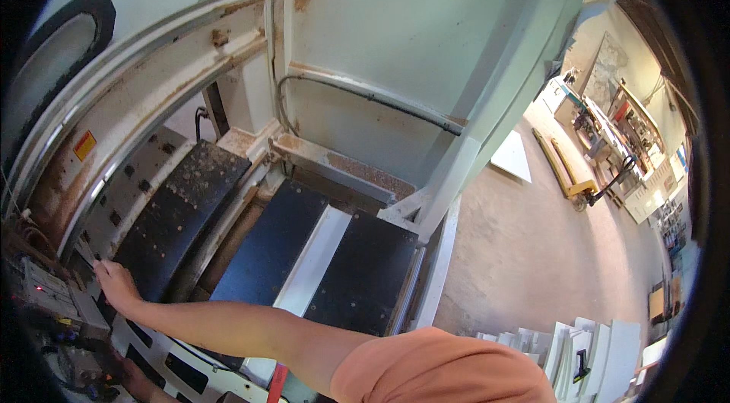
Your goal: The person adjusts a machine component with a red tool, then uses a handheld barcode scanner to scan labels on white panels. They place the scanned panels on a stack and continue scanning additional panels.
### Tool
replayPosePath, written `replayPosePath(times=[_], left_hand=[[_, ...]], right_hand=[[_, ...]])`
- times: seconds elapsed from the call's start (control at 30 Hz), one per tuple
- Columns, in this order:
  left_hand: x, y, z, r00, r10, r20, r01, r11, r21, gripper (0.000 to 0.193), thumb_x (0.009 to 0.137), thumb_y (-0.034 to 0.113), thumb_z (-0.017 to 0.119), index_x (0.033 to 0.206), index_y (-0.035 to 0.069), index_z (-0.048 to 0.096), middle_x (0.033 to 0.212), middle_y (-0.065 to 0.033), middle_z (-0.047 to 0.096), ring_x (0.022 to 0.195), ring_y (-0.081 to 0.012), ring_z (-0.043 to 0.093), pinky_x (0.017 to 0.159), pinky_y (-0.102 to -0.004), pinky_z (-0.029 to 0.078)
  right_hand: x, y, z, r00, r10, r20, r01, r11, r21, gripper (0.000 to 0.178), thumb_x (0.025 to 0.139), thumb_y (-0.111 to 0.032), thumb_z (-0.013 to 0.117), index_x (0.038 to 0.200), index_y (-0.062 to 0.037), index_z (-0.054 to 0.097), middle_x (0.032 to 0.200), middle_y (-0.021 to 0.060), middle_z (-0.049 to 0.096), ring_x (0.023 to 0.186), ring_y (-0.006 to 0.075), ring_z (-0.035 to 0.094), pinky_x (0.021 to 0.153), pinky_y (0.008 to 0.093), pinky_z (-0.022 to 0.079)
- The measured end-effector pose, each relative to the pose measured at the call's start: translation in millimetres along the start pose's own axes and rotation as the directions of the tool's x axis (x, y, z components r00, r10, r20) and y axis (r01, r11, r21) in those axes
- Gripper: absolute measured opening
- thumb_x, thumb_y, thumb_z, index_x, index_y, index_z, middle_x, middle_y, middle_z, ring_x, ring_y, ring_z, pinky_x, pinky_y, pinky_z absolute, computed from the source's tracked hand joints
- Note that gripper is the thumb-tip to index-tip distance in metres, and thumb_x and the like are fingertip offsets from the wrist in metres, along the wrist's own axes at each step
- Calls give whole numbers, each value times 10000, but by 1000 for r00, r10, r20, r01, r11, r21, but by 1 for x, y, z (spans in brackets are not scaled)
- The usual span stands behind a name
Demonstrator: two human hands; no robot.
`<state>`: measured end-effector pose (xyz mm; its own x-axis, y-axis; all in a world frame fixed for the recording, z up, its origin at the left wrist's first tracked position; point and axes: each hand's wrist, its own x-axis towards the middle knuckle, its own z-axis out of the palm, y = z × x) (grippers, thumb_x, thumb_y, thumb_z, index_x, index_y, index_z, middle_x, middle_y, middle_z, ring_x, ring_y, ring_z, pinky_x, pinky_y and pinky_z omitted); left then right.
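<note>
1. Currently, from where I stand, the bare right hand (116,286) is stretched out from an orange sleeve (441,366), fingers bent inward and close to one another. A slim pale strip (87,252) shows at their tips; I cannot tell whether they are clamped on it or merely near it.
2. Lower down, in shadow below the right fingers, I see the bare left hand (139,382); I cannot tell whether its fingers are apart, together or on something.
3. Just beside the right fingers, toward the person's left and slightly lower, sits a grey metal box with small red lights (62,300).
4. Next to those fingers on the other side lies a long black panel dotted with pale specks (182,213).
5. Farther right of them, a white strip (313,251) runs between two flat dark panels (266,234).
6. Beyond the fingertips, a dusty white metal beam (163,76) carries an orange-yellow label (84,146).
7. Well apart from both hands, a yellow pallet truck (561,163) stands on the floor.
</note>
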<state>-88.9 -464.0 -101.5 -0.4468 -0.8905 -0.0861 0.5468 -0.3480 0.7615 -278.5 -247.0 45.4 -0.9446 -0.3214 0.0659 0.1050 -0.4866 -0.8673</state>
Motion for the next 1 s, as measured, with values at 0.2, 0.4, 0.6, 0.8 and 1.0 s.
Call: replayPosePath(times=[0.2, 0.4, 0.6, 0.8, 1.0], left_hand=[[-10, 4, 8, 1000, -18, 0, 18, 999, 50, 483, 1046, 326, 467, 1422, 26, 492, 1236, -160, 597, 973, -205, 537, 769, -305, 435], [-25, 5, 17, 999, -19, 29, 16, 995, 97, 490, 1062, 315, 446, 1461, 32, 465, 1287, -170, 583, 1035, -214, 544, 824, -301, 449], [-17, 12, 15, 999, -11, 44, 4, 989, 148, 499, 1078, 303, 425, 1500, 38, 437, 1339, -179, 569, 1098, -223, 551, 878, -297, 462], [-3, 9, -3, 993, 1, 116, -23, 982, 188, 509, 1094, 291, 405, 1538, 44, 410, 1390, -189, 555, 1160, -231, 559, 933, -293, 475], [-41, -19, 5, 986, -98, 135, 92, 995, 50, 515, 1078, 259, 462, 1538, 33, 415, 1370, -182, 575, 1089, -214, 595, 855, -272, 493]], right_hand=[[-14, -14, 2, 998, 49, -28, -50, 998, -26, 459, 1058, -403, 488, 828, -14, 569, 648, 69, 530, 515, 194, 561, 472, 376, 487], [-20, -15, 1, 999, 1, -51, -4, 999, -51, 461, 1061, -399, 484, 818, -17, 576, 640, 73, 533, 509, 203, 561, 481, 379, 498], [-22, -15, -1, 997, 39, -64, -39, 999, 4, 452, 1062, -392, 488, 817, -18, 557, 652, 66, 537, 526, 198, 562, 493, 372, 497], [-14, 5, 5, 997, 32, -75, -34, 999, -27, 405, 1042, -366, 534, 841, -16, 567, 667, 71, 547, 541, 206, 567, 497, 379, 493], [-21, 16, -22, 938, 66, 340, 98, 890, -445, 268, 906, -232, 691, 809, 18, 672, 658, 119, 648, 529, 241, 622, 493, 395, 519]])
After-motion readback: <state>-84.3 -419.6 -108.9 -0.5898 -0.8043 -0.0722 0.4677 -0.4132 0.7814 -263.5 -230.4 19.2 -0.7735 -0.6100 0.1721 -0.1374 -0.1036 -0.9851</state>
